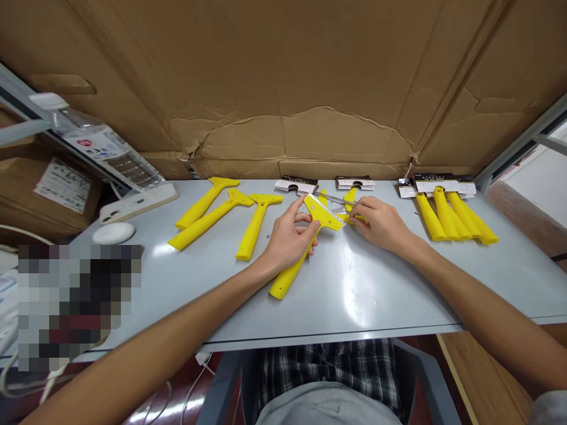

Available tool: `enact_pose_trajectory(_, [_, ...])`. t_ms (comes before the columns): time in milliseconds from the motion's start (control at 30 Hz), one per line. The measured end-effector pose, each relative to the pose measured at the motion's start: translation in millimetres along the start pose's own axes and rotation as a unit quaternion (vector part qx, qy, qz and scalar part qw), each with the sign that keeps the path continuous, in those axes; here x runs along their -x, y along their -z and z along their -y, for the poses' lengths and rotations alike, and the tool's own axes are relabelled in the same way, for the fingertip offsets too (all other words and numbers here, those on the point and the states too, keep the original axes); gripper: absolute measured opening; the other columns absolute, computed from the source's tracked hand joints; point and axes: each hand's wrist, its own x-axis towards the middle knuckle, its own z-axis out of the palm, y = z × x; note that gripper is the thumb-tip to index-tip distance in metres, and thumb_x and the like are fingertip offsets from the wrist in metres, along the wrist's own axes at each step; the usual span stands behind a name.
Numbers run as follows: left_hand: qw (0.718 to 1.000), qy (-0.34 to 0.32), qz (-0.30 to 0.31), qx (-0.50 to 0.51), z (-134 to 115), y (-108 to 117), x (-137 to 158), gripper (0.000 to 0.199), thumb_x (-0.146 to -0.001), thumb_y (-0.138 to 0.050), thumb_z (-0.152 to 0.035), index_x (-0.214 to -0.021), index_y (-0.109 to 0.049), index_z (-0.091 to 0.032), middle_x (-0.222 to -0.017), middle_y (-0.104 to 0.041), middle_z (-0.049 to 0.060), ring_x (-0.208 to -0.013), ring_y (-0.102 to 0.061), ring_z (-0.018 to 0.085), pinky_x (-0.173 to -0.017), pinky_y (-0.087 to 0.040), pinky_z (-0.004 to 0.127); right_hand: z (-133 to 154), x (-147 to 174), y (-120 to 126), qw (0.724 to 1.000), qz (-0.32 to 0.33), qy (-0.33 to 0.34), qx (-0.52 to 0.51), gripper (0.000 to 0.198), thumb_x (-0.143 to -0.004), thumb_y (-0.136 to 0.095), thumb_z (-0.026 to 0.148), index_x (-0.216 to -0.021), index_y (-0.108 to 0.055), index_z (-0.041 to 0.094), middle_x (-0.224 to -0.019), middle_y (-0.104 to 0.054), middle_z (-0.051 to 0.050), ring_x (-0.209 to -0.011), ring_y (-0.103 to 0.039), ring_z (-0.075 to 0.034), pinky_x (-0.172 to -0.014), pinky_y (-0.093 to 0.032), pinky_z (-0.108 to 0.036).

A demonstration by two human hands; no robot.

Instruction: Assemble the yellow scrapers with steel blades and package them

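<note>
My left hand (pixel 292 233) is closed around a yellow scraper (pixel 290 277), its wide head turned up and its handle slanting down toward the front edge. A pale metal strip shows along the head's far edge. Just right of that head, my right hand (pixel 376 221) has its fingers bent together over small metal pieces (pixel 339 206) and yellow parts (pixel 351 198) on the table. What its fingertips grip is hidden. Left of my hands lie three more scrapers, the closest a yellow scraper (pixel 254 230) with its head pointing away from me.
Packaged yellow scrapers (pixel 449 215) with black and white cards lie at the right. Two header cards (pixel 296 184) sit at the back, by a cardboard wall (pixel 305 77). Leftward are a plastic bottle (pixel 106 141), a power strip (pixel 137 203) and a white mouse (pixel 114 233).
</note>
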Motion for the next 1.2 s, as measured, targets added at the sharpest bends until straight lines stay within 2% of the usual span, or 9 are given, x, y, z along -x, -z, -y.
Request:
enact_pose_trajectory(100, [1.000,0.001,-0.002,0.006,2,0,-1,0.077,-0.097,-0.065,-0.027,-0.166,-0.030,-0.027,-0.106,-0.067,0.007,-0.053,-0.065,0.009,-0.042,-0.050,0.021,1,1,4,0.985,-0.003,-0.016,-0.171,0.020,-0.097,-0.060,0.031,-0.096,-0.071,0.016,-0.103,-0.071,-0.009,-0.086,-0.063,-0.014,-0.075,-0.048,-0.027])
enact_pose_trajectory(200, [1.000,-0.005,-0.002,0.015,3,0,-1,0.076,-0.096,-0.066,-0.027,-0.165,-0.032,-0.026,-0.105,-0.068,0.007,-0.053,-0.065,0.010,-0.042,-0.051,0.022,8,2,5,0.959,0.036,-0.006,-0.282,0.024,-0.098,-0.061,0.038,-0.095,-0.070,0.016,-0.112,-0.072,-0.010,-0.100,-0.067,-0.017,-0.079,-0.053,-0.028])
enact_pose_trajectory(333, [0.999,-0.004,0.014,0.029,4,-1,-1,0.076,-0.096,-0.066,-0.027,-0.164,-0.033,-0.025,-0.099,-0.067,0.004,-0.052,-0.063,0.009,-0.042,-0.050,0.020,14,4,2,0.961,0.042,0.034,-0.270,0.022,-0.098,-0.061,0.036,-0.097,-0.071,0.017,-0.111,-0.074,-0.009,-0.102,-0.068,-0.018,-0.087,-0.054,-0.032])
enact_pose_trajectory(467, [0.999,-0.004,0.037,0.032,5,-1,0,0.075,-0.096,-0.065,-0.027,-0.163,-0.032,-0.022,-0.093,-0.063,0.001,-0.050,-0.062,0.009,-0.041,-0.050,0.021,15,6,2,0.969,0.038,0.067,-0.234,0.017,-0.098,-0.061,0.032,-0.098,-0.071,0.018,-0.106,-0.074,-0.006,-0.092,-0.066,-0.015,-0.086,-0.052,-0.031])
enact_pose_trajectory(567, [0.999,-0.005,0.041,0.026,5,-1,1,0.074,-0.096,-0.065,-0.027,-0.162,-0.034,-0.021,-0.091,-0.062,0.000,-0.048,-0.061,0.009,-0.039,-0.050,0.022,16,7,2,0.965,0.047,0.060,-0.251,0.017,-0.098,-0.061,0.032,-0.097,-0.071,0.018,-0.103,-0.074,-0.005,-0.090,-0.064,-0.014,-0.084,-0.052,-0.030])
enact_pose_trajectory(700, [0.999,0.005,0.038,0.028,6,-2,0,0.071,-0.095,-0.065,-0.027,-0.160,-0.036,-0.021,-0.092,-0.062,0.001,-0.049,-0.062,0.009,-0.040,-0.049,0.021,16,5,-5,0.950,0.056,-0.012,-0.305,0.024,-0.097,-0.062,0.038,-0.099,-0.073,0.016,-0.101,-0.073,-0.007,-0.089,-0.065,-0.014,-0.080,-0.052,-0.029])
enact_pose_trajectory(867, [0.999,-0.002,0.037,0.024,7,-3,2,0.074,-0.095,-0.065,-0.028,-0.161,-0.033,-0.024,-0.101,-0.064,0.004,-0.053,-0.064,0.010,-0.040,-0.051,0.021,20,0,-15,0.881,0.058,-0.132,-0.452,0.042,-0.089,-0.071,0.055,-0.095,-0.070,0.013,-0.087,-0.071,-0.007,-0.073,-0.063,-0.012,-0.067,-0.051,-0.026])
enact_pose_trajectory(1100, [0.998,-0.063,0.027,-0.001,6,-3,10,0.071,-0.095,-0.068,-0.034,-0.158,-0.038,-0.033,-0.128,-0.061,0.012,-0.059,-0.064,0.010,-0.042,-0.053,0.022,34,0,-11,0.808,0.051,-0.213,-0.548,0.050,-0.077,-0.082,0.060,-0.097,-0.072,0.015,-0.098,-0.073,-0.007,-0.072,-0.066,-0.011,-0.071,-0.059,-0.029])
enact_pose_trajectory(1200, [0.998,-0.065,0.019,-0.005,5,-3,11,0.071,-0.093,-0.071,-0.036,-0.158,-0.040,-0.034,-0.133,-0.060,0.013,-0.060,-0.063,0.010,-0.042,-0.052,0.022,41,1,-8,0.807,0.049,-0.212,-0.548,0.049,-0.075,-0.084,0.059,-0.094,-0.072,0.015,-0.103,-0.072,-0.008,-0.073,-0.066,-0.011,-0.071,-0.060,-0.029])
